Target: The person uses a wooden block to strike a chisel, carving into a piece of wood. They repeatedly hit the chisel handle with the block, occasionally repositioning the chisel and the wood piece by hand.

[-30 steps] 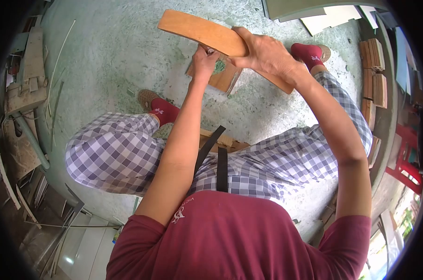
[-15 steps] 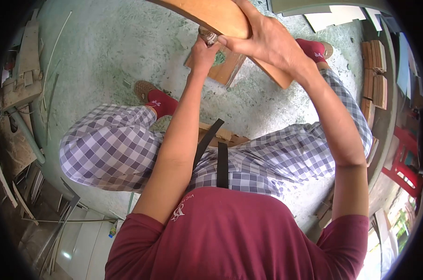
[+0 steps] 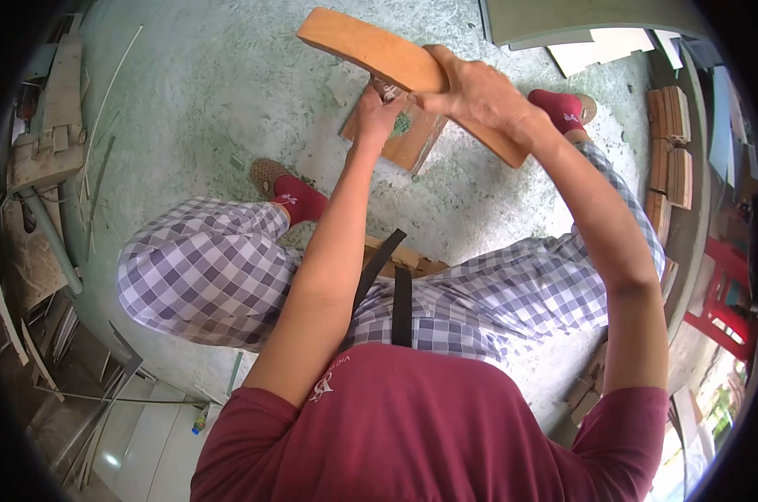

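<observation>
My right hand is closed around a long, slightly curved, smooth wooden piece, thumb on the near side and fingers over the far side. The piece slants across the upper middle, its left end raised toward the camera. Beneath it, my left hand is closed on a small brown-and-white patterned object, mostly hidden by the fingers and the wood. Below both hands, a flat wooden board with a green patch on top stands near the floor between my feet.
Stacked wooden blocks line the right side, with a red plastic chair beyond. A grey-green panel juts in at the upper right. Timber scraps and a grey pipe lie at the left. Debris dots the floor.
The view has shifted slightly, putting everything a little lower. The wooden piece's left end, earlier cut off by the top edge, is now in view. Both hands keep their holds.
</observation>
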A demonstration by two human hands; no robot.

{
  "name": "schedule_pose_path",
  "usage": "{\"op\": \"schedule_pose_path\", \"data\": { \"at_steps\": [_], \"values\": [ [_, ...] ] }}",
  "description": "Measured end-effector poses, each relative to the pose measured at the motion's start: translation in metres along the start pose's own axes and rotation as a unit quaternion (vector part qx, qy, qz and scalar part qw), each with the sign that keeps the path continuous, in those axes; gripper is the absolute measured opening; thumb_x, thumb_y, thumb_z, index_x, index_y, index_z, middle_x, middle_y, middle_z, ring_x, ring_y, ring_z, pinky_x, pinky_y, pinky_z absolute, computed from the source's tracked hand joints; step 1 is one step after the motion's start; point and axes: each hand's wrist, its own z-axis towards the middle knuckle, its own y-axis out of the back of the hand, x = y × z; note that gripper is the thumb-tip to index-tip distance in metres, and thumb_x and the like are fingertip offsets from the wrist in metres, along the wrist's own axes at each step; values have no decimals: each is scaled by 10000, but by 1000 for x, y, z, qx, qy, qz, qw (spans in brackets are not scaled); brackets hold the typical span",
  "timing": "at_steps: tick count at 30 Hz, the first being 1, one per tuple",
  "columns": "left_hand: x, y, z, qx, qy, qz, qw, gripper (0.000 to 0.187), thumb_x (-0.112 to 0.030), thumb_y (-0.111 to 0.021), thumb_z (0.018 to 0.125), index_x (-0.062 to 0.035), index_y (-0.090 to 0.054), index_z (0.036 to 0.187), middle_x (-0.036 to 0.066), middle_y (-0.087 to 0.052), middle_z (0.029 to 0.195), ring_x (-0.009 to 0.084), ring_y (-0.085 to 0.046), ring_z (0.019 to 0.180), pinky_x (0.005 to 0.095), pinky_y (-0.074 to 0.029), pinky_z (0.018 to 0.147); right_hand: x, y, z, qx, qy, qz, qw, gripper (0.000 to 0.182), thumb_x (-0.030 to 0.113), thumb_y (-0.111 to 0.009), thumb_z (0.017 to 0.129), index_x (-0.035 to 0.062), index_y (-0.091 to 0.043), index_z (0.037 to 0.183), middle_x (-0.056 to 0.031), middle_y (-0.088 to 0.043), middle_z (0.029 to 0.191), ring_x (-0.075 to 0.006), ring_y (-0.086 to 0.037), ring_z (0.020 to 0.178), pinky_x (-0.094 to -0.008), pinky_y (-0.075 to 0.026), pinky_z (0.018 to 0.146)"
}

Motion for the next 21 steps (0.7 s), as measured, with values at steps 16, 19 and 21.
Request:
{"op": "schedule_pose_path", "data": {
  "at_steps": [16,19,21],
  "values": [
    [18,-1,7,8,5,-6,1000,455,-278,-753,704,32,-576,985,211,-659,866,352,-647,834,397,-502,744,25,19,4,6,-33,114,993,814,590,-626,718,51,-449,1302,-226,-668,927,-329,-670,888,-399,-533,867],
    [19,-4,17,14,-20,-29,999,467,-264,-757,698,31,-570,1009,223,-654,899,346,-641,867,400,-497,760,3,3,12,12,-31,57,998,827,597,-650,699,45,-471,1289,-228,-661,964,-315,-652,964,-386,-512,898],
    [26,-6,18,23,-9,-28,999,467,-258,-757,695,14,-570,1026,214,-656,924,337,-639,890,398,-494,775,1,9,19,0,-34,46,998,852,608,-648,698,48,-455,1311,-218,-664,952,-312,-659,941,-372,-524,879]
  ]
}}
